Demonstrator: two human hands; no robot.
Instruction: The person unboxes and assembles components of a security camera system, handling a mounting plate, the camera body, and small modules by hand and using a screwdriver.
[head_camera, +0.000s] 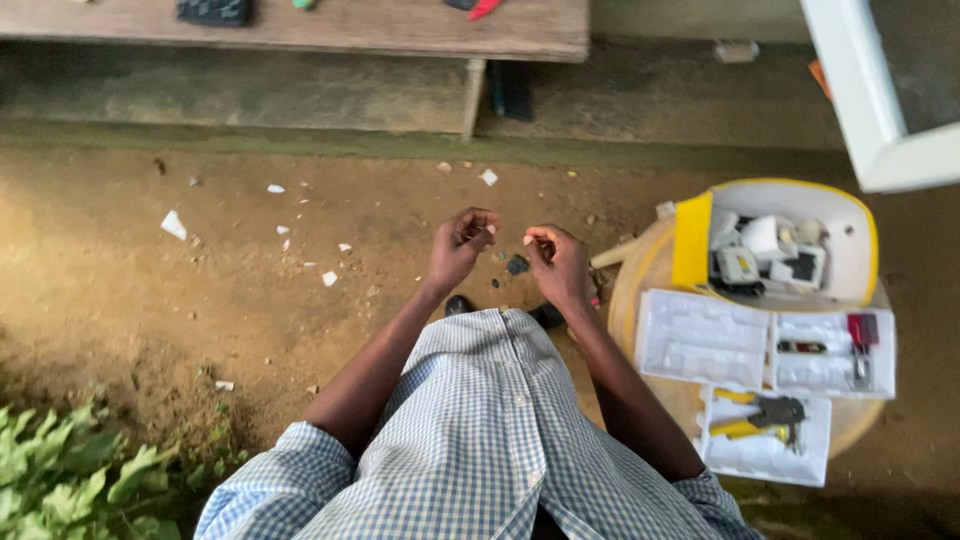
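Checked shirt (480, 440) sits closest; just beyond it we hold both hands up. Left hand (460, 245) & right hand (558, 262) curl nearly closed, fingertips pinched, prob. on sth tiny; can't tell what. Small dark piece (517, 265) shows betw. them, left of yellow case (775, 240), kept within reach.

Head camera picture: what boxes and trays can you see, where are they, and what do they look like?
Open box: right side, on a round stand; yellow outside, white inside, holding small white and dark parts.
White plastic tray: just below the box; rectangular with moulded hollows.
Second white tray: beside it to the right; holds a red-handled tool.
Third white tray: nearest the person; holds yellow-handled pliers.
No signs or screens in view.
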